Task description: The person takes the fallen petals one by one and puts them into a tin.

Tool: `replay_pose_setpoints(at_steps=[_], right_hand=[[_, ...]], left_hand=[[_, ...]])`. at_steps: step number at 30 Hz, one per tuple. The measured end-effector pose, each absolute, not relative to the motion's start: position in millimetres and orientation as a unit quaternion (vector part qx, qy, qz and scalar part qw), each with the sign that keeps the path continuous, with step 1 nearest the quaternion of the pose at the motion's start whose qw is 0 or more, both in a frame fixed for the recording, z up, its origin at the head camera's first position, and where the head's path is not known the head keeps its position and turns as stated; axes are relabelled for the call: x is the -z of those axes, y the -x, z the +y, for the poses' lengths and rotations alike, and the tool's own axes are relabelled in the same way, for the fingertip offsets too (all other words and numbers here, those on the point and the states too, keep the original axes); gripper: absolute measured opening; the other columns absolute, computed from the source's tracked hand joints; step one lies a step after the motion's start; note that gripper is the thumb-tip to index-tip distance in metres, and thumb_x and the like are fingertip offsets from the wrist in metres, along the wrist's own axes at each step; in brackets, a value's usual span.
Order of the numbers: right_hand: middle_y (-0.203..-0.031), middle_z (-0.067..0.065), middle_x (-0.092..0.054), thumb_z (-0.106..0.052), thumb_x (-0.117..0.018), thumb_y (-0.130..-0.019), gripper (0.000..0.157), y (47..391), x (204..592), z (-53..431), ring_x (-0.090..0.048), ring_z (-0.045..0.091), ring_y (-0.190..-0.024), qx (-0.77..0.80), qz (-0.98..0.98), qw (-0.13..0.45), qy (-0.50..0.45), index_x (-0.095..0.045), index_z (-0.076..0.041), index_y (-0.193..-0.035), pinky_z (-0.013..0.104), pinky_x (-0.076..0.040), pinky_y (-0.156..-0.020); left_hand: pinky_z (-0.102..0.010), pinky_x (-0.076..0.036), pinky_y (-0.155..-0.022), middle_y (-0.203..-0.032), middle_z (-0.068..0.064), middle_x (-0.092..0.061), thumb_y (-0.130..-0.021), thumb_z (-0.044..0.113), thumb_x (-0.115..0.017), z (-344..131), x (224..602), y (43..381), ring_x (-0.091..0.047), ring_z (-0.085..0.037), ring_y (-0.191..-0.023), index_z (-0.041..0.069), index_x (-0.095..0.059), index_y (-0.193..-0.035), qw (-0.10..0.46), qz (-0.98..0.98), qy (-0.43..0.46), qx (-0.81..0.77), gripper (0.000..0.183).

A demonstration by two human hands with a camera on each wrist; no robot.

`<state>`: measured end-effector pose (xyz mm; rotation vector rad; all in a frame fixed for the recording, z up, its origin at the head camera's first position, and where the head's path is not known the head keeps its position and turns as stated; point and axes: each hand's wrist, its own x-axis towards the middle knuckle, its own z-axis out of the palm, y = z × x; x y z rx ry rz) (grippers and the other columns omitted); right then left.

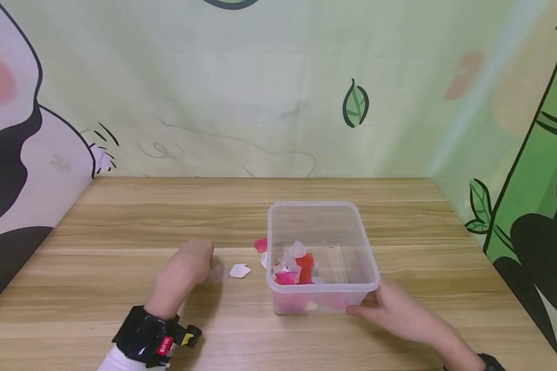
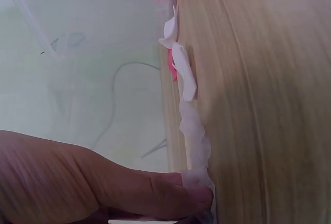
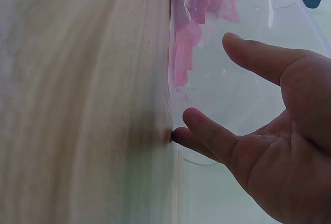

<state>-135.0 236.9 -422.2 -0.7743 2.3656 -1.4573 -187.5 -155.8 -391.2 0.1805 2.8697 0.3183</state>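
Note:
My left hand (image 1: 187,264) is low over the table, left of the clear plastic box (image 1: 326,288). Between thumb and fingertips it pinches a thin whitish petal (image 2: 192,176), seen in the left wrist view. A second translucent petal (image 1: 219,273) lies right beside that hand, followed by a white petal (image 1: 239,270). My right hand (image 1: 394,312) is at the box's near right corner, thumb along the front and fingers at the side. Its thumb and fingers are spread in the right wrist view. Red, pink and white petals (image 1: 306,260) lie inside the box.
A deep pink petal (image 1: 260,245) and a partly hidden white one lie against the left side of the box. The wooden table (image 1: 167,201) ends at a printed cloth backdrop (image 1: 259,93) behind and at both sides.

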Motion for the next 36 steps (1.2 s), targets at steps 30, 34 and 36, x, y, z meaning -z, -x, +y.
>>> replay_pose_setpoints(at_steps=[30,34,36], right_hand=[[-0.134,0.017,-0.06,-0.011,-0.077,-0.094,0.071,135.2,421.3,236.8,-0.064,0.021,-0.118,0.495,0.818,0.128,0.262,-0.035,-0.001,-0.15,0.032,-0.054,-0.095],[-0.134,0.016,-0.059,-0.012,-0.077,-0.093,0.071,135.4,421.5,236.9,-0.064,0.021,-0.118,0.494,0.819,0.127,0.262,-0.036,-0.002,-0.15,0.032,-0.054,-0.095],[-0.134,0.016,-0.059,-0.012,-0.077,-0.094,0.071,135.6,421.4,236.8,-0.064,0.021,-0.118,0.494,0.819,0.127,0.262,-0.036,-0.002,-0.15,0.032,-0.054,-0.095]], left_hand=[[-0.039,-0.057,-0.072,-0.086,-0.01,-0.069,-0.082,-0.019,-0.061,-146.7,362.9,180.2,-0.063,-0.023,-0.079,0.0,-0.074,-0.086,0.021,0.979,-0.111,-0.172,0.024],[-0.039,-0.058,-0.071,-0.083,-0.011,-0.07,-0.084,-0.018,-0.063,-141.9,360.3,179.3,-0.066,-0.024,-0.078,-0.001,-0.074,-0.085,-0.018,0.972,-0.129,-0.193,0.02],[-0.039,-0.059,-0.07,-0.081,-0.01,-0.071,-0.084,-0.017,-0.064,-138.9,359.3,178.6,-0.067,-0.025,-0.077,-0.001,-0.074,-0.084,-0.048,0.968,-0.14,-0.203,0.019]])
